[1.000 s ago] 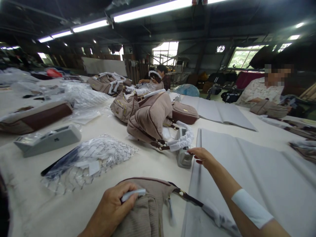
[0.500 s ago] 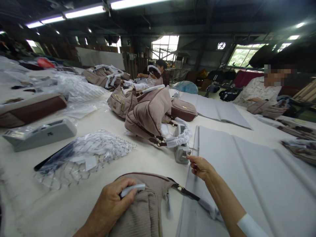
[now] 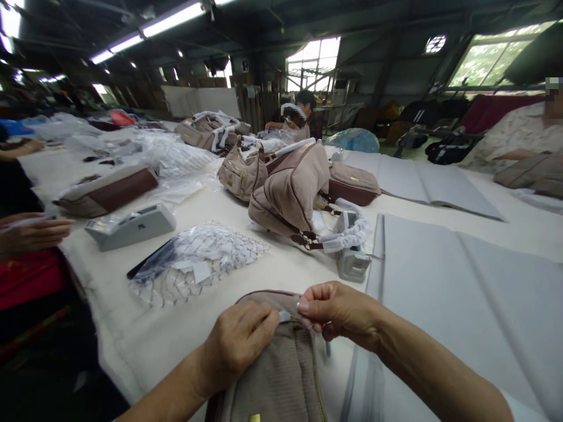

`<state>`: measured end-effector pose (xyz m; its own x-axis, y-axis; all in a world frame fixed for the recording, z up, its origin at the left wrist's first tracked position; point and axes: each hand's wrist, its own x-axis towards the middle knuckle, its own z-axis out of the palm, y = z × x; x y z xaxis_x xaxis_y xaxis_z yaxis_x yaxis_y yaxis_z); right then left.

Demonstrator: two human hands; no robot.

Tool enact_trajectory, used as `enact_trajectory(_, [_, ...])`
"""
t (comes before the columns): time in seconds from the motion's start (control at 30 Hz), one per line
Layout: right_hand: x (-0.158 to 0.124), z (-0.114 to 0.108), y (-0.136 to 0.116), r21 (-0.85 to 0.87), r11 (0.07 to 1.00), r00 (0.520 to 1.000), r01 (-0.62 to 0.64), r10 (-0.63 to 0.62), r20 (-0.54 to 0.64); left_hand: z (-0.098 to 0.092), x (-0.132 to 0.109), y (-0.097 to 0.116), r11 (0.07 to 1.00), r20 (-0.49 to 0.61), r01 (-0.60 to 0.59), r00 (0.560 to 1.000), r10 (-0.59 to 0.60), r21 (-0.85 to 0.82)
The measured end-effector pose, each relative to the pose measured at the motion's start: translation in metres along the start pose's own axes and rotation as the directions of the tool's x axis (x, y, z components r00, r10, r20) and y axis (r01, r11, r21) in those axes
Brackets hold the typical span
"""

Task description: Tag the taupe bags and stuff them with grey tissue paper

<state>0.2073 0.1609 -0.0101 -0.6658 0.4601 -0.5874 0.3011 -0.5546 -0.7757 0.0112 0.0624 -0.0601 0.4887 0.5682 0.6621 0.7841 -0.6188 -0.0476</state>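
In front of me on the table lies a beige corduroy bag with a gold zipper and dark piping. My left hand rests on its upper part, fingers closed around a white-wrapped zipper pull whose end shows past the thumb. Close by on the right, my right hand pinches a small piece of clear tape between thumb and forefinger, just above the bag. Beyond it stands a grey tape dispenser, partly behind the white-wrapped handle of another bag.
Several beige bags are heaped mid-table. Grey sheets cover the right side. To the left are a plastic bag of white tags, a second grey dispenser and a co-worker's hand. Other people sit across the table.
My right hand has come back from the tape dispenser to the bag beside my left hand, carrying the tape. The view has swung left, bringing a co-worker's hands in.
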Motion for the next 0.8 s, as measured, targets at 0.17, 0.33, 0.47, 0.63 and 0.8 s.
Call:
enact_trajectory(0.17, [0.012, 0.014, -0.01, -0.101, 0.986, 0.991, -0.133, 0.133, -0.003, -0.002, 0.003, 0.001, 0.994, -0.104, -0.042, 0.993, 0.053, 0.105])
enact_trajectory(0.33, [0.02, 0.018, -0.015, -0.167, 0.964, 0.979, -0.205, 0.205, -0.019, 0.002, 0.002, 0.001, 0.985, -0.143, -0.072, 0.985, 0.095, 0.157])
enact_trajectory(0.47, [0.023, 0.022, -0.017, -0.221, 0.952, 0.977, -0.211, 0.211, -0.026, 0.004, 0.0, 0.001, 0.991, -0.079, -0.078, 0.993, 0.087, 0.105])
enact_trajectory(0.63, [0.028, 0.025, -0.017, -0.232, 0.942, 0.97, -0.244, 0.233, -0.074, 0.007, 0.003, 0.002, 0.997, -0.036, -0.072, 0.997, 0.072, -0.005])
enact_trajectory(0.8, [0.028, 0.023, -0.008, -0.142, 0.971, 0.981, -0.191, 0.185, -0.059, 0.015, -0.002, 0.002, 0.997, -0.033, -0.033, 0.999, 0.031, -0.069])
